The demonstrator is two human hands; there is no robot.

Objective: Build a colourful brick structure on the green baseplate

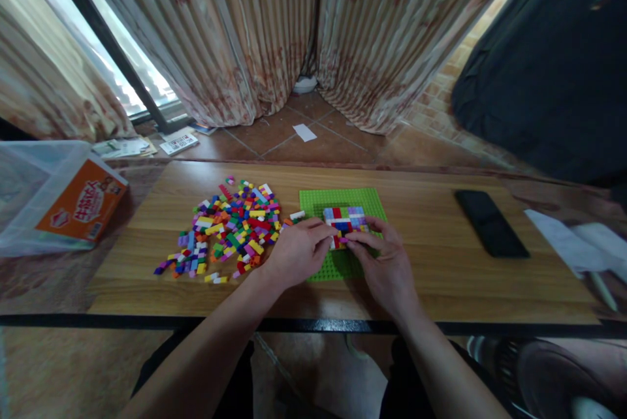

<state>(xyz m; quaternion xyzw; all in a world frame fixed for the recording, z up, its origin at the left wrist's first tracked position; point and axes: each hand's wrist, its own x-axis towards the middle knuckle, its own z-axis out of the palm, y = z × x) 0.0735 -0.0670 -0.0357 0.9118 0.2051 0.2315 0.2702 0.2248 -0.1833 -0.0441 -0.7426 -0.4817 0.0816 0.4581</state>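
A green studded baseplate [313, 200] lies on the wooden table, bearing a layered build of toy bricks [350, 212] in red, white, blue and lilac rows. My left hand [301, 250] is closed, its thumb and forefinger touching the build's left side; whatever they hold is hidden. From the right, my right hand [386, 262] pinches a small magenta toy brick [343, 240] at the near part of the build. Just beyond my left hand, a white brick [296, 215] lies by the baseplate's left edge.
Loose, many-coloured bricks [240, 223] are spread over the left of the table [441, 288]. A black phone [491, 223] lies on the right, near white papers [563, 239]. Off the left end stands a clear plastic tub [39, 164] with an orange label. Curtains [274, 34] hang behind.
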